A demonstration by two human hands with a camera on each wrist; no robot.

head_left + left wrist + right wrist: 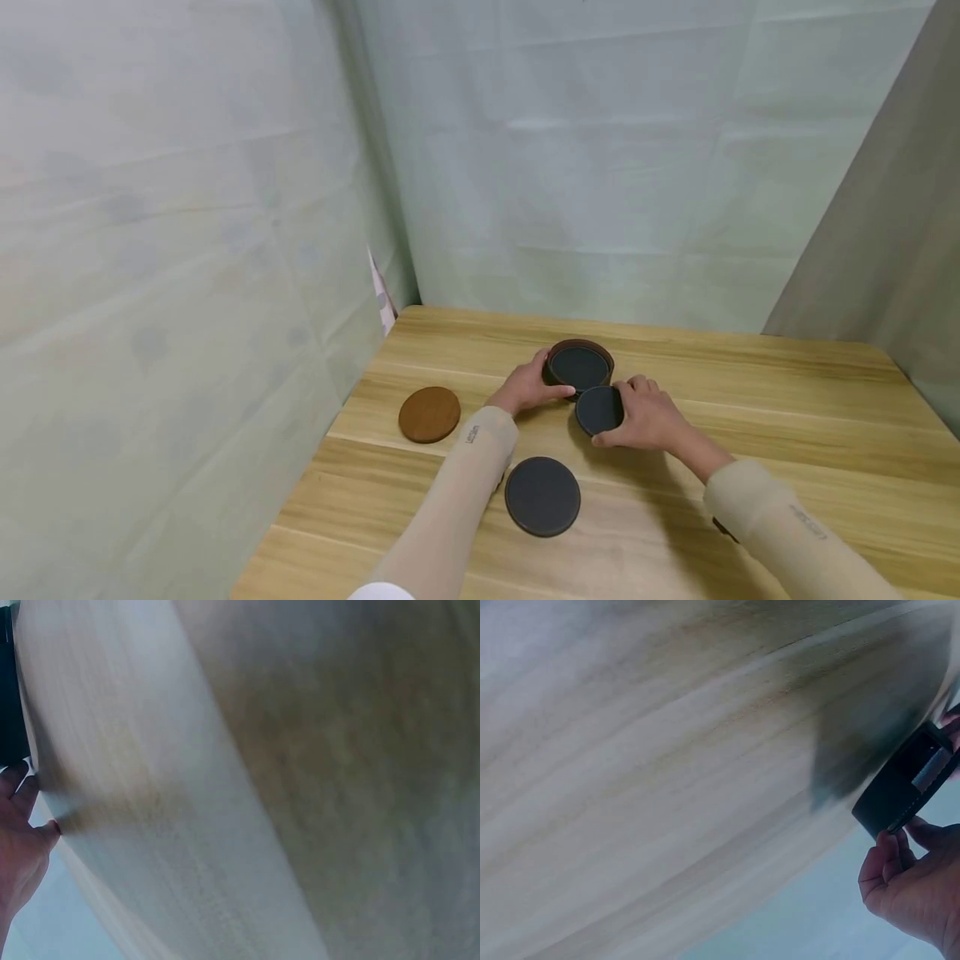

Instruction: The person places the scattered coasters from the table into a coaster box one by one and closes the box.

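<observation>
A round brown holder (579, 364) with a dark coaster inside stands on the wooden table (787, 417). My left hand (534, 385) curls round the holder's left side. My right hand (643, 413) grips a dark round coaster (599, 409), tilted on edge just in front of the holder; in the right wrist view the coaster (905, 786) shows edge-on above my right-hand fingers (881, 862). The left wrist view shows only my left-hand fingers (22, 825) against blurred wood.
Another dark coaster (542, 495) lies flat near my left forearm. A brown coaster (429, 413) lies at the table's left. Pale green cloth walls (600, 167) close in the back and left. Bare wood stretches to the right.
</observation>
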